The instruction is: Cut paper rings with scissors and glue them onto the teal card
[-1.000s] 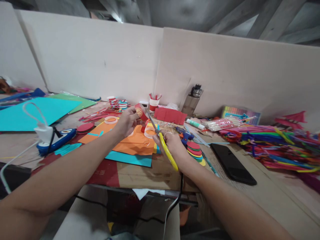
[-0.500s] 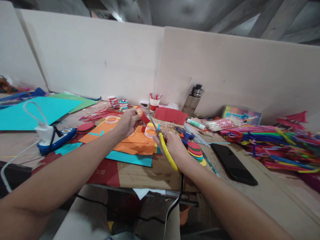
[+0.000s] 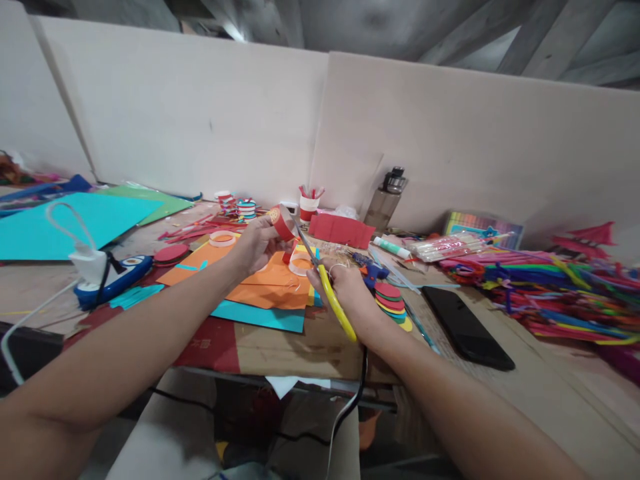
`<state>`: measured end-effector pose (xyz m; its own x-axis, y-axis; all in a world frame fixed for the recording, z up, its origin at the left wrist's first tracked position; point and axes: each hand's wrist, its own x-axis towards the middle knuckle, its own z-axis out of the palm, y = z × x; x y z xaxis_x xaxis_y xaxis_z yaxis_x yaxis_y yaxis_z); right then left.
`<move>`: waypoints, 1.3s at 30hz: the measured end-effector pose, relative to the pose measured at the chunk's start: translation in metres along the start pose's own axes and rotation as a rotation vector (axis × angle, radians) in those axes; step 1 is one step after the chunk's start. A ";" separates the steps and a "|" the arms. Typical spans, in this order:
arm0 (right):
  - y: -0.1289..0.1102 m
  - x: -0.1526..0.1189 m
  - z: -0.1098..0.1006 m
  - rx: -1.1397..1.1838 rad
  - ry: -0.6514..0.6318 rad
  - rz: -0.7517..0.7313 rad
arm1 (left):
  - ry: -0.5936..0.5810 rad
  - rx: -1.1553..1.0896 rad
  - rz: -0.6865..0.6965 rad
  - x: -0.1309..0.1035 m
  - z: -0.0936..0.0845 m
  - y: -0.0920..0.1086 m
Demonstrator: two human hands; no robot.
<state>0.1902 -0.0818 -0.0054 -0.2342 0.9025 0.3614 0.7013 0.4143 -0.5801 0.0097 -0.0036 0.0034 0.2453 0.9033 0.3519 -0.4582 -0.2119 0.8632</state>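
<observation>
My left hand (image 3: 263, 245) is closed on a red paper cup piece (image 3: 283, 222) with a gold pattern, raised over the orange sheets. In my right hand (image 3: 343, 280) is a pair of yellow-handled scissors (image 3: 334, 303), its fingers wrapped about the handles. The blades point up and left, and their tips meet the edge of the red piece. Beneath both hands lie orange paper (image 3: 267, 293) and a turquoise sheet (image 3: 260, 316). White paper rings (image 3: 223, 238) rest on the orange paper, one of them just left of the scissors.
A stack of coloured discs (image 3: 390, 300) and a black phone (image 3: 467, 327) lie right of my right hand. Further right spreads a heap of pipe cleaners (image 3: 530, 293). A dark bottle (image 3: 385, 200) stands by the white wall. At left are a blue power strip (image 3: 115, 283) and turquoise card (image 3: 65, 223).
The red piece in my left hand has turned and shifted slightly left. The scissors, still in my right hand, have barely moved.
</observation>
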 end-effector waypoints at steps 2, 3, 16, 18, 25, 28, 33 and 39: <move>-0.001 0.000 0.000 -0.001 -0.009 0.002 | 0.029 0.012 0.036 0.000 0.000 0.002; -0.002 0.000 -0.001 -0.004 -0.011 0.001 | 0.044 0.019 0.061 0.000 0.001 0.003; 0.000 -0.001 -0.001 -0.105 -0.001 -0.018 | -0.001 0.057 0.064 -0.003 0.004 0.001; 0.000 -0.001 -0.001 -0.104 0.008 -0.011 | -0.003 0.054 0.063 -0.003 0.006 0.002; -0.002 0.000 -0.001 -0.087 -0.004 -0.003 | 0.011 0.043 0.032 -0.003 0.007 0.006; -0.002 0.001 0.000 -0.085 0.001 -0.016 | 0.029 0.023 0.010 -0.002 0.005 0.005; 0.001 0.000 0.000 -0.069 0.012 -0.034 | 0.013 0.028 -0.024 -0.002 0.003 0.005; 0.001 -0.001 0.001 -0.068 0.007 -0.016 | 0.051 0.092 0.102 -0.001 0.000 0.006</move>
<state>0.1908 -0.0822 -0.0073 -0.2417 0.8948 0.3754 0.7416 0.4199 -0.5232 0.0072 -0.0055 0.0082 0.1570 0.8926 0.4226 -0.3978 -0.3345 0.8543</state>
